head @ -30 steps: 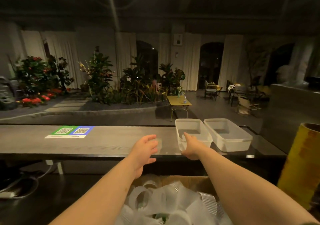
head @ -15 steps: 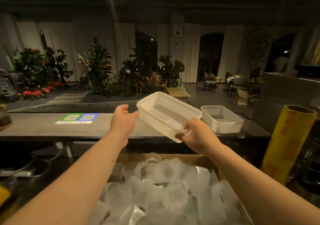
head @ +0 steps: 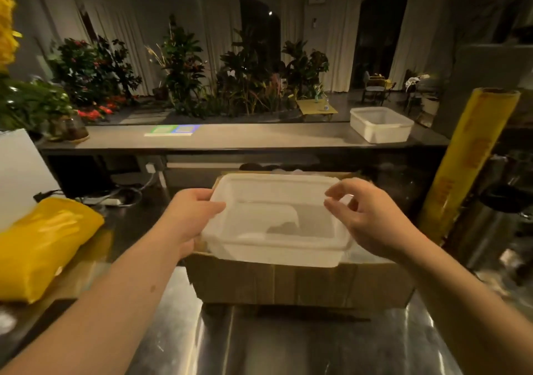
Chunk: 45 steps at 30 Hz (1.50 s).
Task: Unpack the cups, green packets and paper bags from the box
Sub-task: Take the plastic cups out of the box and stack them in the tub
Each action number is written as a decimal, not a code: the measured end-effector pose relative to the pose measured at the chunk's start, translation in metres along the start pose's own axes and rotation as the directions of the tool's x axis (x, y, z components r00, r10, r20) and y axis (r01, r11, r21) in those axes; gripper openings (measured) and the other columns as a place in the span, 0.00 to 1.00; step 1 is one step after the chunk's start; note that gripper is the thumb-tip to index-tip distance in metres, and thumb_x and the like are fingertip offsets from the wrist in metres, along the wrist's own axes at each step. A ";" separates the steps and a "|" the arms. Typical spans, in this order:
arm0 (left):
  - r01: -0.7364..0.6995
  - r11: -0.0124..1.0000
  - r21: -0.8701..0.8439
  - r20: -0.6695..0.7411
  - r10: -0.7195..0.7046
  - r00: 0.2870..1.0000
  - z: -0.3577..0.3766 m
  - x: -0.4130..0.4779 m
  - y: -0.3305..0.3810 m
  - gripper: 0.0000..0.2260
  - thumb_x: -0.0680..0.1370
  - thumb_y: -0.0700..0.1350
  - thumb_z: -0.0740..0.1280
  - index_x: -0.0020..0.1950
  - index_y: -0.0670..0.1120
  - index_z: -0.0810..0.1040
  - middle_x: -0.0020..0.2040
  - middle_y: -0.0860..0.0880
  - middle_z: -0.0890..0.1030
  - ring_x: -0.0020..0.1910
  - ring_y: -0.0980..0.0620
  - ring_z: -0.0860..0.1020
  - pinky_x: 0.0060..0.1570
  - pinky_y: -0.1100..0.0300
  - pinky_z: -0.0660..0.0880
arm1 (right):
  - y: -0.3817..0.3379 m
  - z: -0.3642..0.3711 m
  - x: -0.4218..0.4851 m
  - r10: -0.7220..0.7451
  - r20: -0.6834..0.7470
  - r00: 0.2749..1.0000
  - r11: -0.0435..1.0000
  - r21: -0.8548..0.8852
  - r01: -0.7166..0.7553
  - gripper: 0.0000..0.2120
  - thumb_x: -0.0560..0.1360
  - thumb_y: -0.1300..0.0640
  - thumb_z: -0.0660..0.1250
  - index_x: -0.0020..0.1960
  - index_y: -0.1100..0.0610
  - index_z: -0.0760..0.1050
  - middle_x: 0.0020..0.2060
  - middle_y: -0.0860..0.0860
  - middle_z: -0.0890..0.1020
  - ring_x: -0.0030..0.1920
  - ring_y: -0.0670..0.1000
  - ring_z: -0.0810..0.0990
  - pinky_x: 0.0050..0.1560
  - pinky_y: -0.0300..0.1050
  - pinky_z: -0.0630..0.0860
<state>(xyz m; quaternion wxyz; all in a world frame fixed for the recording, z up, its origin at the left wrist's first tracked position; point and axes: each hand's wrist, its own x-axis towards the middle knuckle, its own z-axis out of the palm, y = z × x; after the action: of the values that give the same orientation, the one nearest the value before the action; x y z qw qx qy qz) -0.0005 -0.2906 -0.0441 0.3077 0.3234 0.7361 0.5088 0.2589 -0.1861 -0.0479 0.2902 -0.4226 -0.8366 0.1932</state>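
Note:
A cardboard box (head: 302, 283) stands on the steel worktop in front of me. Over its open top I hold a white plastic tub (head: 277, 221), which hides almost everything inside the box. My left hand (head: 190, 216) grips the tub's left rim, thumb on top. My right hand (head: 366, 216) hovers at the tub's right rim with loosely curled fingers that do not seem to clasp it. No green packets or paper bags can be seen.
A second white tub (head: 380, 125) sits on the raised counter (head: 259, 141) behind the box. A yellow packet (head: 43, 244) lies at my left, and a tall yellow roll (head: 467, 161) stands at the right. Shiny steel worktop (head: 259, 345) stretches below the box.
Both hands lifted one tub off the counter and brought it down toward me, over the box. The view has tilted down. My right hand has loosened from the rim.

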 end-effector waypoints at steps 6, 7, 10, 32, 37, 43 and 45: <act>0.103 0.995 0.000 0.052 -0.103 0.993 0.038 -0.034 -0.072 0.09 0.80 0.42 0.70 0.60 0.51 0.80 0.54 0.48 0.84 0.53 0.47 0.83 0.51 0.47 0.82 | 0.032 0.022 -0.041 0.437 0.007 0.900 0.888 0.156 -0.432 0.30 0.80 0.54 0.70 0.78 0.47 0.63 0.71 0.52 0.71 0.61 0.52 0.76 0.55 0.48 0.79; 0.114 0.993 0.009 0.054 -0.114 0.992 0.044 -0.035 -0.081 0.09 0.80 0.43 0.71 0.60 0.50 0.79 0.54 0.48 0.84 0.53 0.46 0.83 0.49 0.48 0.82 | 0.036 0.026 -0.044 0.460 0.052 0.886 0.881 0.101 -0.463 0.29 0.80 0.55 0.70 0.78 0.49 0.65 0.69 0.52 0.75 0.59 0.52 0.77 0.53 0.46 0.76; 0.138 0.988 0.073 0.052 -0.142 0.988 0.052 -0.032 -0.106 0.06 0.79 0.45 0.71 0.54 0.51 0.77 0.53 0.47 0.83 0.51 0.46 0.82 0.52 0.46 0.82 | 0.047 0.041 -0.054 0.505 0.180 0.844 0.861 -0.038 -0.507 0.21 0.79 0.55 0.70 0.72 0.53 0.73 0.59 0.51 0.81 0.56 0.52 0.81 0.52 0.47 0.79; 0.338 0.680 0.651 0.281 -0.630 0.724 0.084 0.022 -0.201 0.28 0.82 0.57 0.66 0.77 0.44 0.66 0.69 0.41 0.76 0.50 0.46 0.84 0.50 0.52 0.84 | 0.128 0.155 -0.071 0.674 0.594 0.439 0.659 -0.216 -0.720 0.15 0.80 0.57 0.67 0.65 0.61 0.75 0.56 0.56 0.80 0.55 0.56 0.82 0.57 0.54 0.83; 0.093 0.648 0.756 0.375 -0.545 0.750 0.069 0.027 -0.174 0.23 0.80 0.61 0.66 0.66 0.46 0.75 0.53 0.47 0.81 0.41 0.53 0.78 0.42 0.60 0.80 | 0.110 0.131 -0.060 0.594 0.630 0.500 0.772 -0.273 -0.573 0.13 0.79 0.54 0.69 0.61 0.59 0.75 0.49 0.53 0.80 0.45 0.50 0.82 0.50 0.45 0.83; -0.123 0.940 0.319 0.555 -0.080 0.828 0.068 0.025 -0.061 0.06 0.83 0.51 0.66 0.56 0.52 0.79 0.51 0.50 0.84 0.47 0.53 0.83 0.46 0.62 0.82 | 0.060 0.068 0.000 0.300 0.452 0.840 0.933 0.045 -0.358 0.12 0.80 0.51 0.70 0.62 0.51 0.78 0.50 0.45 0.82 0.46 0.46 0.84 0.45 0.39 0.83; -0.265 0.930 0.256 0.396 0.149 0.906 0.078 0.036 -0.042 0.02 0.83 0.49 0.67 0.54 0.54 0.79 0.49 0.51 0.82 0.47 0.52 0.82 0.46 0.60 0.81 | 0.058 0.066 0.027 0.266 0.161 0.951 0.964 -0.031 -0.264 0.11 0.79 0.50 0.70 0.61 0.50 0.78 0.49 0.45 0.82 0.45 0.45 0.82 0.45 0.40 0.83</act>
<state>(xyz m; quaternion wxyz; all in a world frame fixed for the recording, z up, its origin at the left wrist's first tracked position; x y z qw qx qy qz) 0.0315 -0.2308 -0.1116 0.3308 0.5341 0.6951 0.3494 0.2373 -0.1364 -0.1222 0.1903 -0.5150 -0.7941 0.2606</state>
